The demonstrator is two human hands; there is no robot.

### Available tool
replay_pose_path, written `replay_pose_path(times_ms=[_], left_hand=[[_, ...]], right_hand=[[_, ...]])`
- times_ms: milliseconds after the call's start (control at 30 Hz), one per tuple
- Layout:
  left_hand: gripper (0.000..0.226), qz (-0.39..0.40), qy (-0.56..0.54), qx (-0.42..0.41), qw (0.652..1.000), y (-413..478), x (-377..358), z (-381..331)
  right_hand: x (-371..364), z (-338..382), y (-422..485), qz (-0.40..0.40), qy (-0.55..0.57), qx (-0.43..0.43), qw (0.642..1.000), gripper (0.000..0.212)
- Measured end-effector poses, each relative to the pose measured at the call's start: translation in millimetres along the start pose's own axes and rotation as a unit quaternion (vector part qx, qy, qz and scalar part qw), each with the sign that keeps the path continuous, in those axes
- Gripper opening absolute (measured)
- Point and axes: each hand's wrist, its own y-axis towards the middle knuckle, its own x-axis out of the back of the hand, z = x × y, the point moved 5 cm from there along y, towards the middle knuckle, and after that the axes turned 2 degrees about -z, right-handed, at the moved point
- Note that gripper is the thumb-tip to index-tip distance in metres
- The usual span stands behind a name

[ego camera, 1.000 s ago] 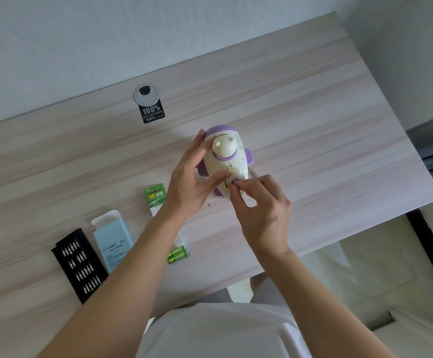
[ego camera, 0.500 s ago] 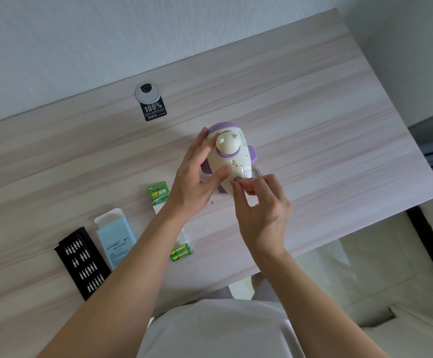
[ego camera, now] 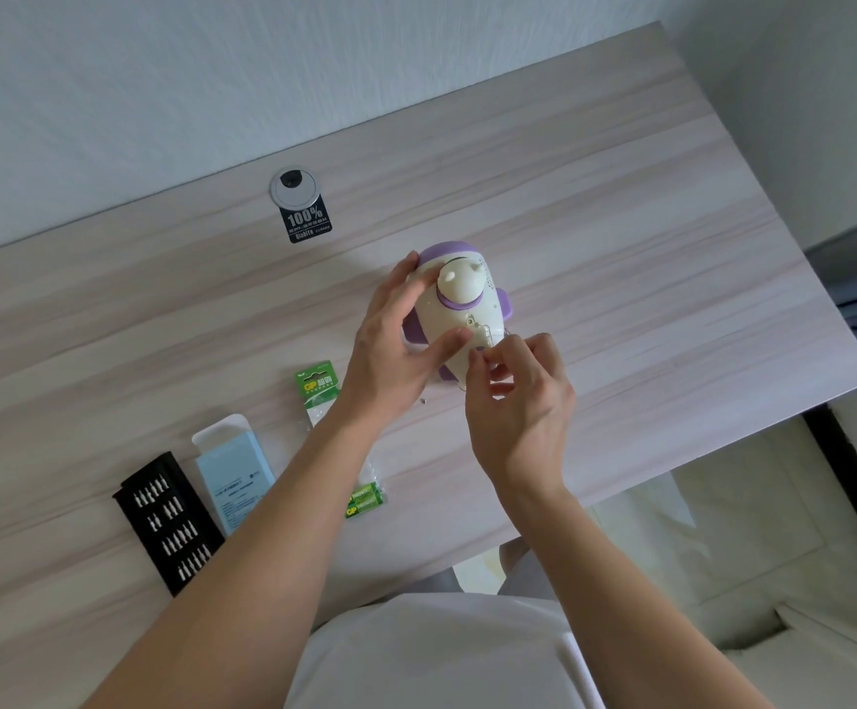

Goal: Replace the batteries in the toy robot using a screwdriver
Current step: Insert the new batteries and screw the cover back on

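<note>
The cream and purple toy robot [ego camera: 459, 289] is tipped on the wooden desk [ego camera: 620, 248] with its underside toward me. My left hand [ego camera: 390, 360] grips its left side, fingers over the purple head and thumb on the body. My right hand [ego camera: 518, 401] pinches the battery cover [ego camera: 480, 332] at the body's lower edge with thumb and forefinger. A thin metal shaft [ego camera: 509, 331], perhaps the screwdriver, shows just beyond those fingers; I cannot tell whether it is held. A tiny screw [ego camera: 422, 400] lies on the desk below the robot.
A green battery pack [ego camera: 318, 388] and loose green batteries [ego camera: 365, 498] lie left of my arms. A blue box [ego camera: 234, 478] and a black bit case [ego camera: 168, 521] sit at the near left. A cable grommet [ego camera: 293, 187] with a black sticker [ego camera: 306, 225] is at the back. The desk's right edge [ego camera: 825, 309] drops to the floor.
My right thumb and forefinger have closed in on the cover at the robot's lower edge. My left hand keeps the same grip and the robot has barely moved.
</note>
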Motion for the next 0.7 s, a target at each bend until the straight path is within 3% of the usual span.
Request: replay_pose_path(times_ms=[200,500,700], left_hand=[[0.069,0.057,0.041,-0.02,0.997,8,3,-1],[0.079,0.022,0.031,-0.019,0.999,8,5,-1],[0.07,0.018,0.016,-0.015,1.0,9,8,-1]], right_hand=[[-5,5,-3,-0.001,-0.035,0.026,0.999,0.012],[-2,2,-4,-0.018,-0.032,0.023,0.999,0.017],[-2,-1,-4,0.018,-0.002,0.006,1.0,0.01]])
